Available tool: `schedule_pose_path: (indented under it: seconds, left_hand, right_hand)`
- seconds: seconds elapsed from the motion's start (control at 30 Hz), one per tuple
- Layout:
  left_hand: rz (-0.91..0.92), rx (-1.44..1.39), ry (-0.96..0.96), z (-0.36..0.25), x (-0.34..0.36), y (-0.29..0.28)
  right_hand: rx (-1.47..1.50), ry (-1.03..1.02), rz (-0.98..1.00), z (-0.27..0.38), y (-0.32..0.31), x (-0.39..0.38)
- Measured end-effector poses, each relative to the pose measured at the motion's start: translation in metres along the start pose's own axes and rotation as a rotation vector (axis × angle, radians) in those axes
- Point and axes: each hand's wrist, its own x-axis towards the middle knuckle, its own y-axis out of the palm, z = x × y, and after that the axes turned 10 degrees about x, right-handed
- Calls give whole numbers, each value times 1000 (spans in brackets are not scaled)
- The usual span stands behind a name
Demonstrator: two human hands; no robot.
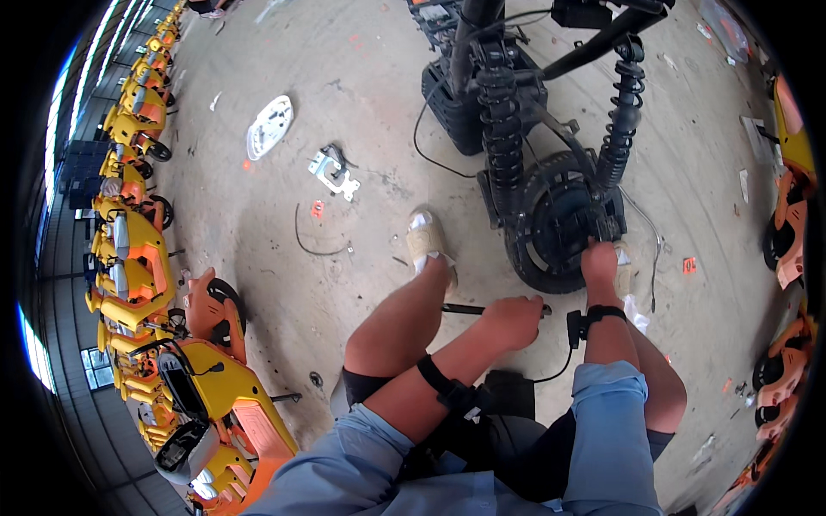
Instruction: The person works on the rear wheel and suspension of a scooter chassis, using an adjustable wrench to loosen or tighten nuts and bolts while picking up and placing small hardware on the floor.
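"Clenched around a slim dark bar, the left hand is just below the centre of the frame. Fingers of the right hand reach the hub area of a wheel, right of centre; whether they grasp anything, I cannot tell."

"What stands around that wheel?"

"Two coil-spring shock absorbers, one on the left, one on the right, come down from a black frame at the upper right, partly covering the wheel. A beige shoe is left of the wheel; a thin cable curves on its right."

"And farther out?"

"Upper left of centre lie a white oval piece and a flat, cut-out bracket. Yellow and orange scooters line the left edge; more stand at the right."

"Materials and textures?"

"Ridged black rubber tyre, tightly wound springs, shiny metal-looking bracket, scuffed grey concrete floor, smooth, rounded scooter panels."
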Motion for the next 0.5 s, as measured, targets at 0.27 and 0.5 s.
schedule_pose_path:
  seconds: [0.27,0.5]
  left_hand:
    - [32,33,-31,0,-7,-10]
    - [108,38,-1,-6,2,-15]
  right_hand:
    - [12,71,42,13,7,0]
    - [-91,186,150,22,-24,5]
